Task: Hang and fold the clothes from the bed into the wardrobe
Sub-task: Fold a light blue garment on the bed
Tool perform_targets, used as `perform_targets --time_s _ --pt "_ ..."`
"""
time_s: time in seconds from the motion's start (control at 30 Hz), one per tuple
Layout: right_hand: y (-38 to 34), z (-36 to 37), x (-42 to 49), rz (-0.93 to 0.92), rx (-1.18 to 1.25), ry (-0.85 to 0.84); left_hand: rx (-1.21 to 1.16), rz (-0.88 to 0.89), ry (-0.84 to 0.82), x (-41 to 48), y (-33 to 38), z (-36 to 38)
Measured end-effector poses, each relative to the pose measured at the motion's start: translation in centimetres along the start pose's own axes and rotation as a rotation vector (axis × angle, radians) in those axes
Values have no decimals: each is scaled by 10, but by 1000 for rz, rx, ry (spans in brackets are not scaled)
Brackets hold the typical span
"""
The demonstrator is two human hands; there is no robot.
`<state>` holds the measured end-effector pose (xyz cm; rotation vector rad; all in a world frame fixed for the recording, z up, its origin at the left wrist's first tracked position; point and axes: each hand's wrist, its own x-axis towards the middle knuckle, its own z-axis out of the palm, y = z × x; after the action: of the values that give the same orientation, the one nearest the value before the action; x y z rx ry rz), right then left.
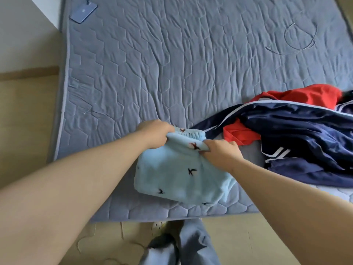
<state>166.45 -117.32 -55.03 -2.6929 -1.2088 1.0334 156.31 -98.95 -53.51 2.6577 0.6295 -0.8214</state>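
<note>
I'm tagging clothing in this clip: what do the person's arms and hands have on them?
The left arm and right arm are bare, with no sleeves in frame. The left hand and right hand wear no gloves; no watch, bracelet or ring is visible.

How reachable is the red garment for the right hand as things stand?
Probably yes, once freed: the right hand grips the light blue garment, and the red garment lies just beyond it, nothing between.

Blue garment (172,175) (left grip (155,133), right grip (221,152))
</note>
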Motion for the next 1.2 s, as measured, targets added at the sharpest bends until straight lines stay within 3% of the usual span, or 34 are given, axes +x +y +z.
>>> perform_targets --time_s 0.17,0.23,0.4,0.6,0.8,0.97,1.07,1.13,1.2 --pt "7 -6 60 26 -113 394 20 -119 528 42 -9 21" --pt "7 8 66 104 -46 466 -31 -162 613 44 -6 43" --pt "6 76 43 208 71 147 102 11 289 35 3 107" --pt "13 125 89 313 166 -30 120 -42 282 75 -20 154" --pt "30 159 129 287 231 -16 80 -17 346 117 -35 190" --pt "38 168 133 230 314 74 -126 66 483 126 -45 202" --pt "36 166 117 281 332 154 -258 -116 490 110 -50 200" --pt "30 169 106 427 406 200 -425 -284 454 98 -54 201" --pt "27 171 100 609 573 209 -632 -334 350 92 -57 203"
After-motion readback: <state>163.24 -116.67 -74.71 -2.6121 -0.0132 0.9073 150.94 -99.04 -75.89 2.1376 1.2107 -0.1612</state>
